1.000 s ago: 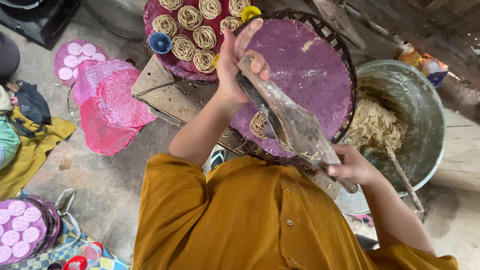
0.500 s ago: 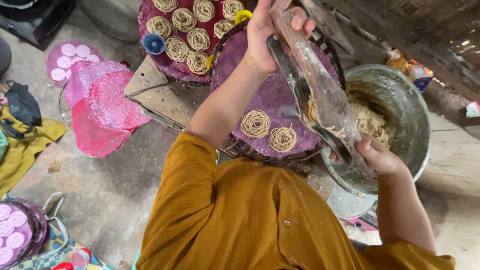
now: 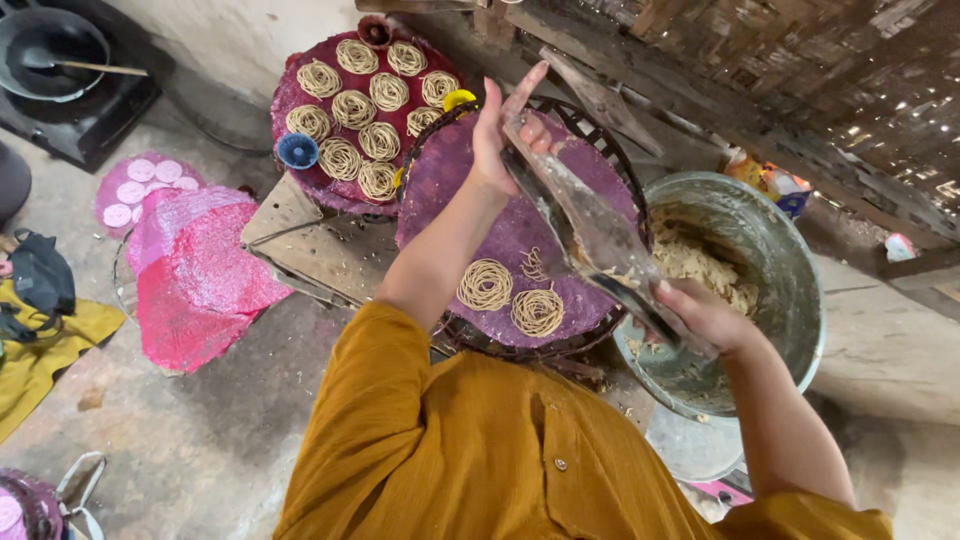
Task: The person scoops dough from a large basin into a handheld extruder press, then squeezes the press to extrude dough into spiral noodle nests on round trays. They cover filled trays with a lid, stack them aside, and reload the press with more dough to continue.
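Here the person holds a long metal press (image 3: 590,225) slantwise over a round purple mat (image 3: 600,185) that lies on a dark wire tray (image 3: 625,165). The left hand (image 3: 505,130) steadies the upper end of the tool, palm against it and fingers spread rather than wrapped, so its grip is loose and wide; the right hand (image 3: 700,315) has a closed grip round the lower handle, just over the near rim of a large metal bowl (image 3: 790,270) holding pale dough (image 3: 700,262). Two finished noodle coils (image 3: 510,298) lie side by side at the near edge of the purple mat, and a loose wisp of strands (image 3: 533,265) sits just beyond them; the rest of that mat is bare, so by my reckoning this tray is only begun. Behind it, a maroon mat (image 3: 300,100) carries about ten coils and looks full. A blue cup (image 3: 297,150) rests at its left edge. To the left, on the floor, lie pink mats (image 3: 195,275). Plenty of dough remains in the bowl.
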